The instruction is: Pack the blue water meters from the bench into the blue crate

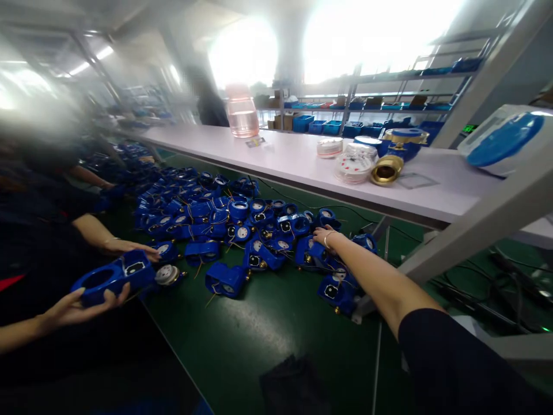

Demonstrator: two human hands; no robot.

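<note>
My right hand [327,236] reaches out over the right end of a pile of blue water meters. Its fingers curl over a blue water meter [314,251], and their tips are partly hidden. A bracelet circles the wrist. More blue meters with white dials, thin wires and brass fittings lie about it, among them a meter [337,290] closer to me by the metal post. A single blue housing [227,280] rests apart at the near edge of the pile. My left hand is out of view.
At left a co-worker's hands hold a blue housing [114,278] over the table edge. A white shelf [294,158] above the green table [259,328] carries a pink bottle [242,115], dials and a brass-ended meter [395,155]. A slanted metal post [479,207] stands right; dark cloth [296,383] lies in front.
</note>
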